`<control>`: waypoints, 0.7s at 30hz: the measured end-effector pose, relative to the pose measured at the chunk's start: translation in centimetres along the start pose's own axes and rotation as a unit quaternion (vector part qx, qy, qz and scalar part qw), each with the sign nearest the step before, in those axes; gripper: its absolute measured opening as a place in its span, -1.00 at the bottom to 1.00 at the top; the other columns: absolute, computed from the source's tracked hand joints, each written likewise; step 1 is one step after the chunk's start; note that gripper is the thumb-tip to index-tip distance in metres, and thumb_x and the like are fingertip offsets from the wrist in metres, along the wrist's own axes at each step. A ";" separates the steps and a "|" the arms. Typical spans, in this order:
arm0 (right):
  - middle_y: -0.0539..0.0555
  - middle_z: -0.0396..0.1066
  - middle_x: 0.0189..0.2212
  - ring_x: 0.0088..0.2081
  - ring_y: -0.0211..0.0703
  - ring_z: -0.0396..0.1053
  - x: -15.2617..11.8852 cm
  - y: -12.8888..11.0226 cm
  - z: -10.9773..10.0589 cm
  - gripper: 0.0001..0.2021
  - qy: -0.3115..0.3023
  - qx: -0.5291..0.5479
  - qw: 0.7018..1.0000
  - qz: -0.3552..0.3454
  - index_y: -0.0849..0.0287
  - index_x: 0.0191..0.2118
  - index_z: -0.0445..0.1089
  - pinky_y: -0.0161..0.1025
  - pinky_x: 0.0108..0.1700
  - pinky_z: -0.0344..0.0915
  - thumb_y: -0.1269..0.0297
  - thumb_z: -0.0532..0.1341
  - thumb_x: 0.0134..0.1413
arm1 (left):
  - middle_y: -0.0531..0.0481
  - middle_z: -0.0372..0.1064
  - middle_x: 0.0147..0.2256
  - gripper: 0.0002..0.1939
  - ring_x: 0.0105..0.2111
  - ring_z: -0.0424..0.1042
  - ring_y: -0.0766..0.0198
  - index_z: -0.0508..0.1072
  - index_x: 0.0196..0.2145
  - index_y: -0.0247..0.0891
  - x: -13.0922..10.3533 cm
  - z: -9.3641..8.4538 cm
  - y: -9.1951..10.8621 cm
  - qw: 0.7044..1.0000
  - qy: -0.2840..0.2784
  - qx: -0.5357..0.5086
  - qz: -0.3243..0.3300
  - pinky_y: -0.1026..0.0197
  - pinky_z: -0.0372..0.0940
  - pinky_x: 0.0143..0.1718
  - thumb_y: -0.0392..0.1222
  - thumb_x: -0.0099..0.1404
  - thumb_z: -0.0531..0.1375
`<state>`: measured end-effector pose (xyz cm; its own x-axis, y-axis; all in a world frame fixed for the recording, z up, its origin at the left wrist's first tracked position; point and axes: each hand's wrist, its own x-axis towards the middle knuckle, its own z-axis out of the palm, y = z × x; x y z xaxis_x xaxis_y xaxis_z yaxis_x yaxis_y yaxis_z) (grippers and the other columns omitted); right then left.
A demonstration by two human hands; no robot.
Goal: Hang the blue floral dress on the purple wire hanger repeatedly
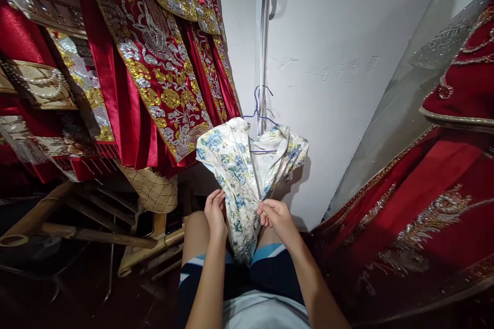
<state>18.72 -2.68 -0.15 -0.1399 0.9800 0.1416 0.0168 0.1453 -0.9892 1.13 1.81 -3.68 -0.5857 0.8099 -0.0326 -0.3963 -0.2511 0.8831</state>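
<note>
Because the right hand point(276, 213) has the front edge of the cream floral V-neck garment point(240, 175) pinched between thumb and fingers, at the foot of the open neckline, control of the cloth seems to rest mainly there. A light pinch on the very edge should serve best, since a wad of fabric in the fist would pucker the front. The left hand point(215, 212), across the garment's narrow body from the right, has its fingers curled at the side edge; whether they grip the cloth or only steady it, I cannot tell. That hand would do well to draw the side gently outward, so that the front between the hands lies flat. Beyond both hands the purple hanger point(266, 152) sits inside the shoulders, its hook point(254, 96) uppermost; any pull is better made evenly, as a hard tug toward the body could slip a shoulder off. On the near side of the hands the garment tapers down to the lap, where slack is best left loose. To the left of the left hand are embroidered red garments point(154, 69) and bamboo furniture point(100, 236), which a swinging arm could catch.
</note>
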 end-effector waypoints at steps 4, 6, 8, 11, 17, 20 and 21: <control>-0.04 0.26 -0.72 -0.64 -0.31 0.16 0.0 -0.4 0.5 -0.67 -0.003 0.043 0.999 0.013 0.16 -0.56 0.36 -0.34 -0.53 0.10 0.06 0.17 0.11 | -0.04 0.40 -0.21 -0.87 -0.13 0.37 0.19 0.47 -0.27 -0.20 -2.0 -0.4 -0.1 0.982 -0.025 0.056 0.178 0.22 0.22 -0.04 -0.24 0.18 0.20; -0.04 0.28 -0.72 -0.64 -0.30 0.17 0.0 -0.5 0.7 -0.68 -0.009 0.041 0.999 0.018 0.16 -0.56 0.37 -0.33 -0.53 0.09 0.08 0.17 0.09 | -0.06 0.40 -0.23 -0.85 -0.14 0.36 0.13 0.50 -0.26 -0.20 -4.0 -0.6 -0.1 0.968 -0.123 0.096 0.199 0.20 0.22 -0.03 -0.26 0.16 0.23; -0.05 0.28 -0.72 -0.64 -0.29 0.17 -0.1 -0.6 0.9 -0.72 -0.016 0.046 0.999 0.022 0.16 -0.55 0.37 -0.33 -0.54 0.09 0.11 0.17 0.07 | -0.09 0.41 -0.20 -0.80 -0.11 0.36 0.08 0.51 -0.23 -0.20 -6.0 -0.5 -0.5 0.947 -0.208 0.139 0.201 0.16 0.21 -0.01 -0.29 0.13 0.25; -0.06 0.29 -0.73 -0.64 -0.29 0.20 -0.2 -0.5 1.2 -0.77 -0.035 0.060 0.997 0.033 0.16 -0.51 0.39 -0.34 -0.54 0.10 0.18 0.16 0.06 | -0.10 0.40 -0.17 -0.72 -0.09 0.36 0.07 0.48 -0.16 -0.19 -7.6 -0.2 -1.4 0.920 -0.268 0.190 0.213 0.14 0.21 -0.01 -0.35 0.14 0.23; -0.03 0.36 -0.73 -0.68 -0.31 0.21 -0.1 -1.0 1.4 -0.78 -0.059 0.072 0.994 0.056 0.21 -0.43 0.45 -0.37 -0.60 0.07 0.20 0.14 0.06 | -0.03 0.40 -0.30 -0.87 -0.25 0.38 0.15 0.43 -0.24 -0.22 -7.2 0.2 -2.0 0.909 -0.271 0.229 0.220 0.21 0.22 -0.18 -0.31 0.24 0.15; -0.01 0.37 -0.72 -0.69 -0.33 0.20 1.5 -2.3 1.1 -0.76 -0.047 0.071 0.995 0.046 0.24 -0.44 0.47 -0.39 -0.62 0.06 0.17 0.17 0.04 | -0.02 0.40 -0.31 -0.90 -0.26 0.38 0.17 0.42 -0.27 -0.21 -7.2 0.1 -1.9 0.901 -0.272 0.245 0.231 0.23 0.21 -0.21 -0.31 0.24 0.14; 0.00 0.38 -0.72 -0.69 -0.34 0.20 2.4 -3.0 0.9 -0.75 -0.041 0.071 0.996 0.040 0.24 -0.44 0.48 -0.40 -0.62 0.06 0.17 0.18 0.04 | -0.01 0.38 -0.34 -0.92 -0.29 0.37 0.18 0.42 -0.30 -0.21 -7.3 0.1 -1.9 0.902 -0.267 0.250 0.229 0.23 0.21 -0.23 -0.30 0.25 0.14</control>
<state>17.41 -0.85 3.08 -0.2246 0.9723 0.0642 -0.1088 0.0404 -0.9932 6.21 -3.55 -5.09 -0.1292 0.8550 0.5023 0.2479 -0.4626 0.8512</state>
